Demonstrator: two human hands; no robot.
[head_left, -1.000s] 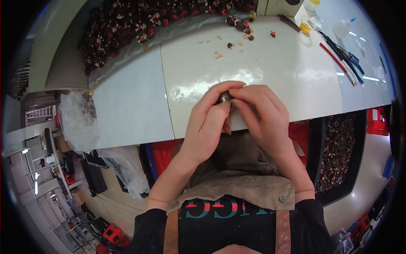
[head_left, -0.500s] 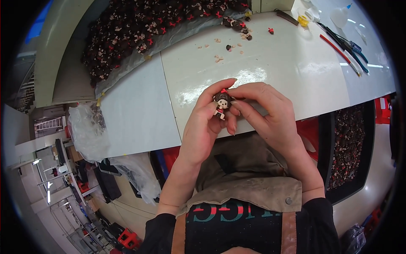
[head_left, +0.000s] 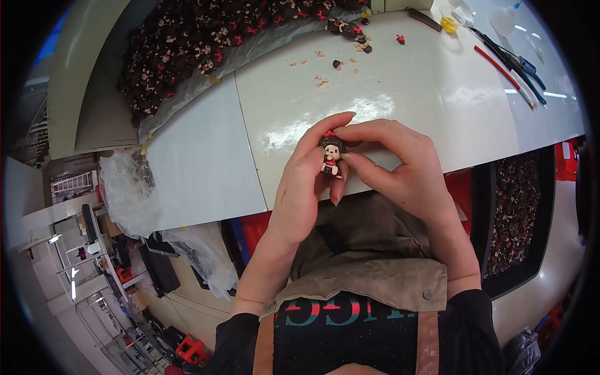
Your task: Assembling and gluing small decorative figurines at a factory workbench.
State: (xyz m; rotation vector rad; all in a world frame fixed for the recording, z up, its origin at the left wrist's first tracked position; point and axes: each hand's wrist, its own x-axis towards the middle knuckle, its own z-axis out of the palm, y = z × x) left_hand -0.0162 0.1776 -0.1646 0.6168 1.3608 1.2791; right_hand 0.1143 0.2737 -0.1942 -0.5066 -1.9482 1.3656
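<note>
Between both hands, just above the table's near edge, is a small doll figurine (head_left: 332,152) with dark brown hair, a pale face, a red bow on top and a red outfit. My left hand (head_left: 304,175) is closed on it, thumb against its side and index finger curled over behind the head. From the other side my right hand (head_left: 400,159) pinches it, with thumb and index fingertips at the head. The back of the figurine is hidden by my fingers.
A big heap of similar figurines (head_left: 187,56) lies on plastic sheeting at the back left. Small pale pieces (head_left: 322,81) are scattered on the white table (head_left: 437,106). Pliers (head_left: 525,72) and a red stick (head_left: 497,67) lie at far right. A black tray (head_left: 515,212) of figurines stands right.
The figurine has turned slightly in my fingers and shifted a little to the right; its legs now sit more upright under the body. Both hands keep their hold.
</note>
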